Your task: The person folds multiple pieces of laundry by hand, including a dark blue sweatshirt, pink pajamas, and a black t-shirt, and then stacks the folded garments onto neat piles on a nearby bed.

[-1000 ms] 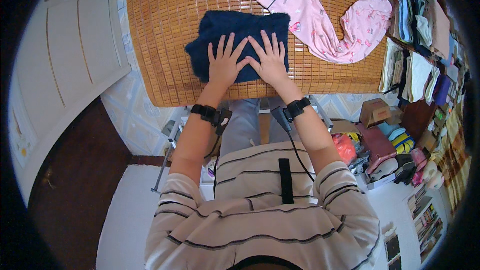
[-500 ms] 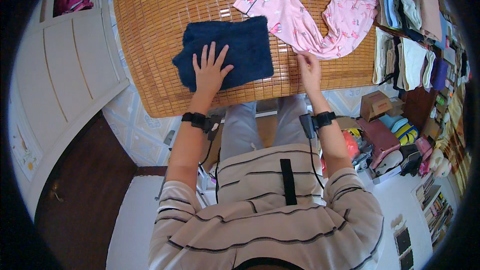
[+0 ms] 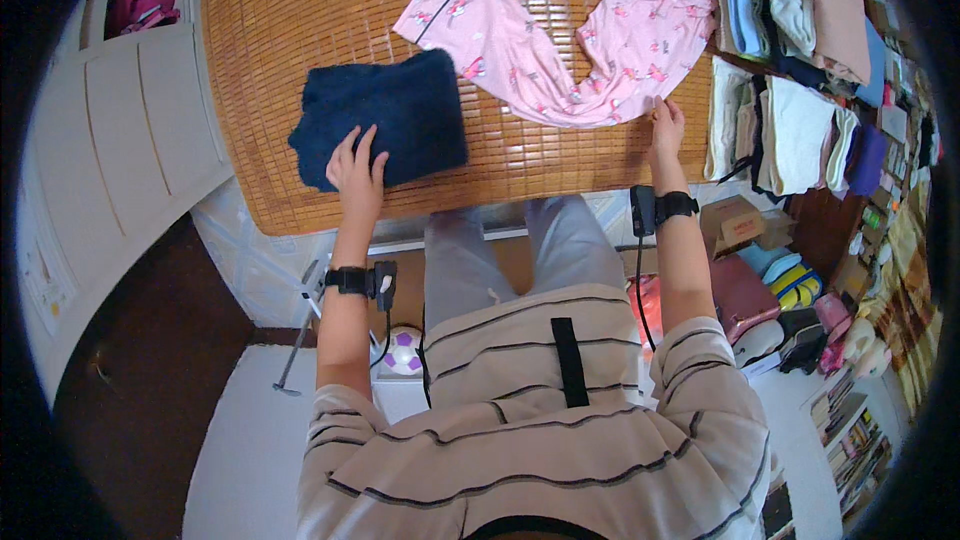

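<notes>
My left hand (image 3: 357,172) rests on the near edge of a dark navy, fuzzy garment (image 3: 400,110) folded into a rough rectangle. Its fingers are a little bent and apart, lying on top of the cloth. To the right, pink printed pajama pants (image 3: 530,70) lie in a loose curve, a dark-piped cuff at their far left end. Thumb and fingers of my right hand (image 3: 667,130) come together at the lower right edge of the pink cloth; how much fabric sits between them is hard to see.
Everything lies on a table with a brown bamboo mat (image 3: 300,0). Stacks of folded clothes (image 3: 800,130) stand along its right side. On the floor at right are a cardboard box (image 3: 730,225) and several bags. A white cabinet (image 3: 130,130) stands at left.
My right hand has slid rightward along the near edge of the pink pants. My left hand has drawn slightly nearer on the navy garment, its fingers less spread. The whole view has shifted.
</notes>
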The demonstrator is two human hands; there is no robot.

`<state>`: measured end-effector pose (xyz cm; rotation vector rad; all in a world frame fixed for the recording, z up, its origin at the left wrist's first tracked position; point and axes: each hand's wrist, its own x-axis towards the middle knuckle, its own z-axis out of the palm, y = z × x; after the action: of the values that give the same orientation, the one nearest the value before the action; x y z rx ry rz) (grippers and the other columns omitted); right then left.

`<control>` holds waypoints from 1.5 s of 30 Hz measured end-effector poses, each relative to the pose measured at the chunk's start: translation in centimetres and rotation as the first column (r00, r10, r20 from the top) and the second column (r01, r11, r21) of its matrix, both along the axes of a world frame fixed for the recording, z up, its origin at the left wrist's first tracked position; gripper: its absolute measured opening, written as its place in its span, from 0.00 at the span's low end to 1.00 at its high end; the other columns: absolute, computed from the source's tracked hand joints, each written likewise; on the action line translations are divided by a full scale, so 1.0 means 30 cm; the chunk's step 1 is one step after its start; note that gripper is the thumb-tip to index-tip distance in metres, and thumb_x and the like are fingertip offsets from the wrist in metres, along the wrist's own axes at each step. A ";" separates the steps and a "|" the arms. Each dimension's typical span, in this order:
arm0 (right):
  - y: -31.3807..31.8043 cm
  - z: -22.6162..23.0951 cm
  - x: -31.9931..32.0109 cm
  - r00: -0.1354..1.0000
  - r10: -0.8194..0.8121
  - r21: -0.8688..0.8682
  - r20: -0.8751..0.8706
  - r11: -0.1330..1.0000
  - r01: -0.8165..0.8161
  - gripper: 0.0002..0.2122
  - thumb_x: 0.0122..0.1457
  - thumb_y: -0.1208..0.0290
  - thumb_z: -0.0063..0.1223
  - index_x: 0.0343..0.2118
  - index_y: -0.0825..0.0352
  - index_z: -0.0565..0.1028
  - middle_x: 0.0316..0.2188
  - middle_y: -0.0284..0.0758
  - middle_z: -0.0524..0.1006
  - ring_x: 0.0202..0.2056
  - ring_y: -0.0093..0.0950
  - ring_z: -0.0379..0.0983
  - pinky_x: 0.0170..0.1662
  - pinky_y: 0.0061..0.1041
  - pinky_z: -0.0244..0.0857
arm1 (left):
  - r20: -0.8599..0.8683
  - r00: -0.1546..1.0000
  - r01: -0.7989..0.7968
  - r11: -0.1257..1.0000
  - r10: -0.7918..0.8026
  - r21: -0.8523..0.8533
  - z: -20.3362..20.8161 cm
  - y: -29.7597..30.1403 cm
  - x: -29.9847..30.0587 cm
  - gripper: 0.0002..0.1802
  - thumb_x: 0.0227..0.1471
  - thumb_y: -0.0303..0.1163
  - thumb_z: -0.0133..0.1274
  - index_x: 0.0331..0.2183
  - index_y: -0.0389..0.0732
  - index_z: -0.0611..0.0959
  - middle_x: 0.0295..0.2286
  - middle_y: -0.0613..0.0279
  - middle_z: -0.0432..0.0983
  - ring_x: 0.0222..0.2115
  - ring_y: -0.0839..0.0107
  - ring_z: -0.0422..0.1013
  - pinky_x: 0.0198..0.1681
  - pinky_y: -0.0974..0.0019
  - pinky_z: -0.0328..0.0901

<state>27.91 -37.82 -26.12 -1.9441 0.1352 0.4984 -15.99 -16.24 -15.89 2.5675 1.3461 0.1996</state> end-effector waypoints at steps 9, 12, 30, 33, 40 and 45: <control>0.134 -0.011 0.363 0.986 0.163 0.055 -0.036 0.985 -0.161 0.19 0.45 0.67 0.58 0.38 0.71 0.67 0.28 0.30 0.70 0.29 0.20 0.64 0.33 0.18 0.58 | 0.146 0.954 -0.207 0.928 0.261 -0.310 0.006 -0.373 0.061 0.09 0.45 0.30 0.53 0.32 0.40 0.76 0.33 0.58 0.70 0.38 0.60 0.63 0.44 0.62 0.54; 0.192 0.007 0.455 0.994 0.108 0.024 -0.031 0.994 -0.107 0.19 0.42 0.66 0.60 0.35 0.71 0.68 0.30 0.32 0.70 0.30 0.22 0.64 0.36 0.19 0.58 | 0.212 0.932 -0.186 0.890 0.294 -0.416 -0.085 -0.483 0.070 0.07 0.43 0.27 0.53 0.29 0.38 0.76 0.28 0.56 0.69 0.32 0.59 0.63 0.38 0.63 0.57; 0.430 -0.002 0.545 0.671 0.619 -0.456 0.408 0.775 -0.437 0.19 0.41 0.65 0.54 0.35 0.73 0.70 0.30 0.47 0.72 0.35 0.42 0.68 0.43 0.35 0.59 | -0.027 0.825 -0.317 0.422 0.565 -0.849 -0.055 -0.693 0.172 0.09 0.48 0.32 0.51 0.32 0.38 0.75 0.28 0.66 0.71 0.25 0.78 0.63 0.31 0.74 0.60; 0.416 0.080 0.426 0.844 0.432 -0.035 0.318 0.895 -0.444 0.16 0.43 0.74 0.51 0.37 0.73 0.70 0.34 0.43 0.73 0.37 0.31 0.69 0.42 0.26 0.59 | -0.022 0.837 -0.324 0.461 0.547 -0.826 -0.056 -0.695 0.171 0.09 0.48 0.32 0.51 0.32 0.38 0.75 0.28 0.66 0.71 0.26 0.77 0.63 0.31 0.73 0.60; 0.320 0.359 0.395 0.931 0.345 0.420 0.121 0.832 -0.363 0.14 0.48 0.78 0.50 0.40 0.71 0.68 0.36 0.34 0.72 0.36 0.23 0.67 0.40 0.20 0.60 | 0.041 0.904 -0.243 0.592 0.425 -0.768 0.075 -0.525 0.371 0.09 0.47 0.30 0.51 0.33 0.37 0.76 0.30 0.58 0.72 0.28 0.67 0.68 0.31 0.69 0.63; 0.286 0.643 0.378 0.913 0.390 0.546 0.122 0.742 -0.390 0.12 0.48 0.81 0.51 0.38 0.70 0.69 0.34 0.32 0.72 0.36 0.20 0.68 0.40 0.18 0.61 | 0.291 0.919 0.007 0.727 0.266 -0.686 0.228 -0.353 0.538 0.10 0.47 0.28 0.51 0.34 0.36 0.74 0.30 0.59 0.70 0.29 0.71 0.66 0.32 0.72 0.62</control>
<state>39.25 -29.23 -6.81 -1.3772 -0.3989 0.7231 0.13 -26.84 -9.04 1.7130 1.1667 0.1658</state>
